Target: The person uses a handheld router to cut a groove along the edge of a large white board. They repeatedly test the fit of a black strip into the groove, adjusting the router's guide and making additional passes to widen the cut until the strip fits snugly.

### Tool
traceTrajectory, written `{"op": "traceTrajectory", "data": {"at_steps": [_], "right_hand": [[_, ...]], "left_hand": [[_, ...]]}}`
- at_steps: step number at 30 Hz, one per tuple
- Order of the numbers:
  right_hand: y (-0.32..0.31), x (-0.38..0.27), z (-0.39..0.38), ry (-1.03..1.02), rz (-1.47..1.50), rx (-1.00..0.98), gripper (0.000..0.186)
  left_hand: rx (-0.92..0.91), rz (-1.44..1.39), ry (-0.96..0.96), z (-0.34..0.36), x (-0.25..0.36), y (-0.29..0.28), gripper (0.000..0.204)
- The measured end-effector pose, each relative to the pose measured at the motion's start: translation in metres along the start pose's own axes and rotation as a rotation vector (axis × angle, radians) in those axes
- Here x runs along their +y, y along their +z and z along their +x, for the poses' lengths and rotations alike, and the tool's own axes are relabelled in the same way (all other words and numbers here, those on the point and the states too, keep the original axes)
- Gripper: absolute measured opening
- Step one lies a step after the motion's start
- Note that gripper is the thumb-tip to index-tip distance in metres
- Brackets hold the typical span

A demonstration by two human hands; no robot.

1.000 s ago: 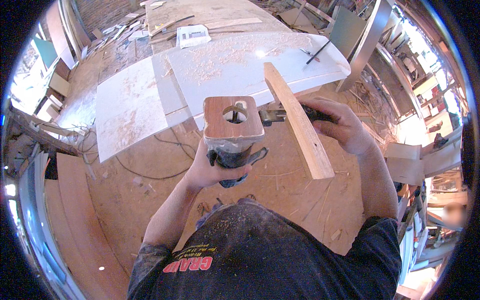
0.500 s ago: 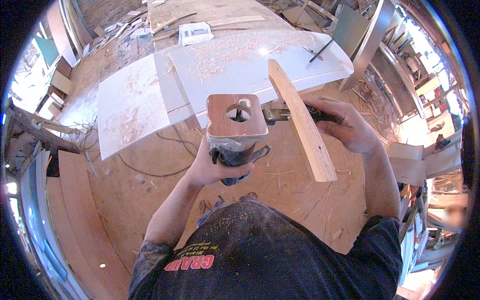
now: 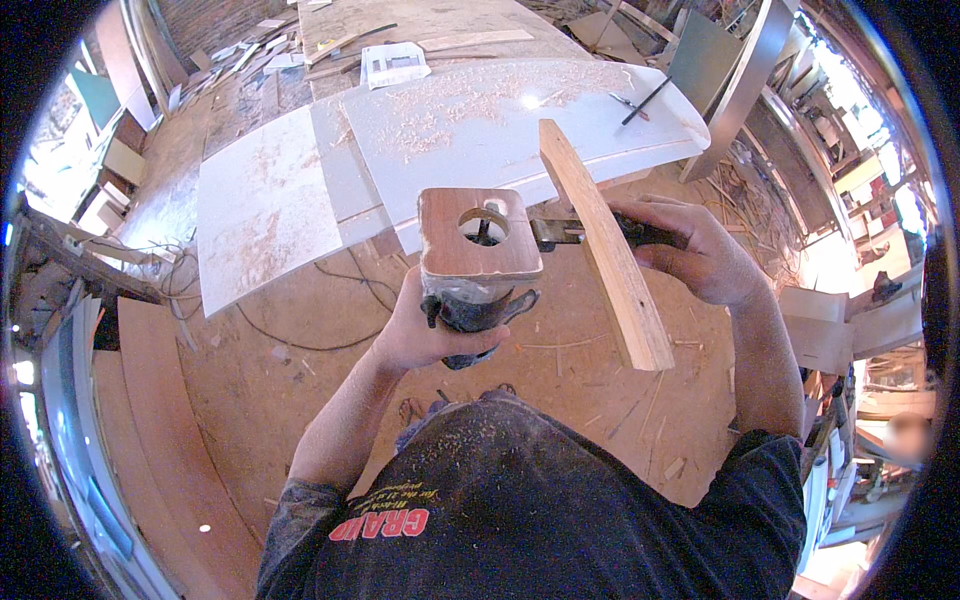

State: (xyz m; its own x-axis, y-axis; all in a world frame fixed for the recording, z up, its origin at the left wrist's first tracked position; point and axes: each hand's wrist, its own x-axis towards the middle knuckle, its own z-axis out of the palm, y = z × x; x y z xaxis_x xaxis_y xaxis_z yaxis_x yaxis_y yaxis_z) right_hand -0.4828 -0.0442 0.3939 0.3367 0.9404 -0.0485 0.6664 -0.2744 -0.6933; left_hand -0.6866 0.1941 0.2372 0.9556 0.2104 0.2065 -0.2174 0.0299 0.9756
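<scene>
My left hand (image 3: pixel 425 330) grips the dark body of a router (image 3: pixel 478 300), held upside down in front of my chest. Its square brown base plate (image 3: pixel 478 235) faces up, and a bit shows through the round hole in it. My right hand (image 3: pixel 695 250) is closed on a dark wrench-like tool (image 3: pixel 560 232) that reaches to the router's side. A long pale wooden strip (image 3: pixel 605 260) crosses over that tool and the right hand's fingers; whether the hand also holds it I cannot tell.
White panels (image 3: pixel 450 130) strewn with wood shavings lie on the sawdust-covered floor ahead. A dark cable (image 3: pixel 330 290) loops across the floor. Curved plywood pieces (image 3: pixel 160 420) lie at the left. Boards, scraps and a metal sheet (image 3: pixel 740 80) crowd the right and far sides.
The router and both hands have stayed nearly in place; the base plate has shifted slightly right and the view has tilted a little.
</scene>
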Motion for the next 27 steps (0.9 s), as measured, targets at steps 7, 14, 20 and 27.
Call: {"op": "traceTrajectory", "data": {"at_steps": [7, 14, 20, 27], "right_hand": [[-0.001, -0.002, 0.001, -0.012, -0.048, 0.001, 0.056], [0.0, 0.002, -0.001, -0.045, -0.105, 0.02, 0.055], [0.0, -0.001, -0.003, 0.013, -0.03, -0.002, 0.055], [0.001, -0.004, -0.005, 0.045, 0.019, 0.0, 0.056]], "left_hand": [[-0.005, 0.011, -0.015, -0.002, -0.006, -0.003, 0.086], [-0.003, -0.025, -0.051, -0.004, -0.003, 0.002, 0.073], [-0.004, -0.025, -0.038, -0.004, -0.006, 0.002, 0.07], [-0.014, -0.01, 0.001, -0.009, -0.011, 0.0, 0.07]]}}
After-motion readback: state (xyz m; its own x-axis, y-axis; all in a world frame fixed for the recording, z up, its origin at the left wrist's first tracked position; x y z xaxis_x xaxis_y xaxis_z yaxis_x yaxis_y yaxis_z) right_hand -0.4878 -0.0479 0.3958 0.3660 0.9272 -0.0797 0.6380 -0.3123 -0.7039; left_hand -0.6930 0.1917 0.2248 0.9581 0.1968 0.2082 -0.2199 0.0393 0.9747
